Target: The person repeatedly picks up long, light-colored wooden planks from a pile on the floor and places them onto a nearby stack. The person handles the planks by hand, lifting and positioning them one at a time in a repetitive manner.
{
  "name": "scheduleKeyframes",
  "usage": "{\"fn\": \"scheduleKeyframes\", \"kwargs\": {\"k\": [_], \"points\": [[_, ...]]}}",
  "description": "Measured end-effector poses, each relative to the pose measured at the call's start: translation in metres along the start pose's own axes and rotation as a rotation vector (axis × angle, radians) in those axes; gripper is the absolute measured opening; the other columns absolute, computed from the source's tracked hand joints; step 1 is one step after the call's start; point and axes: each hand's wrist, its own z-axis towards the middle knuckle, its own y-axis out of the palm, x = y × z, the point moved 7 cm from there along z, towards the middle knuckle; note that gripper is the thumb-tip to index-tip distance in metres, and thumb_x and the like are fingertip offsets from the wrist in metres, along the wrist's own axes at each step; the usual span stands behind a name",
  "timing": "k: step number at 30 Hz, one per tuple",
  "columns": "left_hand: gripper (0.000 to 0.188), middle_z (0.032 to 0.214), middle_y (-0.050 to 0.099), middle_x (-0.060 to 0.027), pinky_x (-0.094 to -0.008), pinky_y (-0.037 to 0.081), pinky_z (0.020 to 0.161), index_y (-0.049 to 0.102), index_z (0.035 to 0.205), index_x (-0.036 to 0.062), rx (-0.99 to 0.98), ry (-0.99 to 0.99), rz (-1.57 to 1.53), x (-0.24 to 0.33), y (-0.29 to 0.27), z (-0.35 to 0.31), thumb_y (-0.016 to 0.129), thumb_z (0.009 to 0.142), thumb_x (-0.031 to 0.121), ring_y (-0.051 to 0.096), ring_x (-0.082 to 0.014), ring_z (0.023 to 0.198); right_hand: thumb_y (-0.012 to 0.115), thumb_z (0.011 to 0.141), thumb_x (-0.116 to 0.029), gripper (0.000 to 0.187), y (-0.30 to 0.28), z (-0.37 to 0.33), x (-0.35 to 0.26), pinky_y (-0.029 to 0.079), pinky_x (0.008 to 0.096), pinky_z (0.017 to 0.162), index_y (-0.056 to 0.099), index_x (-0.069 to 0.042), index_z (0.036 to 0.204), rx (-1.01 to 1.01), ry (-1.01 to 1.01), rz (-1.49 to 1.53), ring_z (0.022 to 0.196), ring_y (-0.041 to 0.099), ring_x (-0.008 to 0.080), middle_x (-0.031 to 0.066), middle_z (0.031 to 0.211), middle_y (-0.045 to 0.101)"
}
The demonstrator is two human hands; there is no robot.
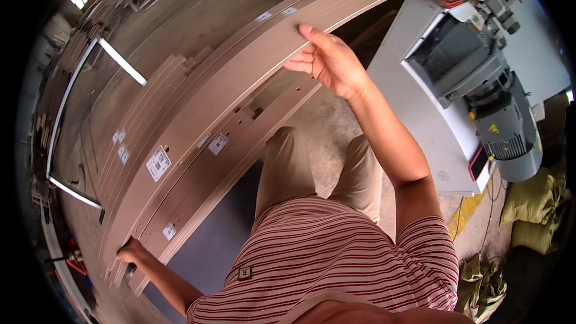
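Observation:
A long brown wood-grain board (240,78) runs from the lower left to the upper right, bowed by the lens. It carries a white printed label (158,163) and has a small hole near its far right end. My right hand (330,60) grips its near edge, thumb on the upper face and fingers curled at the edge. Low on the left, my left hand (131,251) is closed at the board's other end, its fingers partly hidden. Beneath and on both sides lie several similar boards (195,171), stacked, with labels and drilled holes.
To the right stands a light grey machine cabinet (420,84) with a grey motor (507,123) and a dark phone-like object (478,163) at its edge. Yellow-green sacks (534,210) sit beyond it. A white metal frame (55,126) rises at left; more boards (90,39) are piled farther off.

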Motion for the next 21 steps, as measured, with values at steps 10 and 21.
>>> {"fn": "scheduleKeyframes", "kwargs": {"k": [10,21], "points": [[0.045,0.100,0.069,-0.0143,-0.0337,0.058,0.069,0.067,0.103,-0.0022,0.373,-0.009,0.821,0.018,-0.127,0.009,0.050,0.096,0.038,0.069,-0.0265,0.081,0.073,0.086,-0.030,0.048,-0.025,-0.036,0.191,0.059,0.0374,0.082,0.057,0.006,0.114,0.150,0.478,0.083,0.085,0.069,0.0249,0.0138,0.091,0.065],[0.036,0.103,0.067,-0.0139,-0.0367,0.051,0.081,0.057,0.123,0.0027,-1.013,0.677,1.370,-0.080,-0.020,-0.074,0.063,0.093,0.023,0.065,-0.0239,0.092,0.062,0.090,-0.045,0.053,-0.097,-0.062,0.249,0.058,0.0365,0.077,0.058,0.007,0.100,0.108,0.734,-0.223,0.085,0.068,0.0294,0.0194,0.092,0.066]]}}
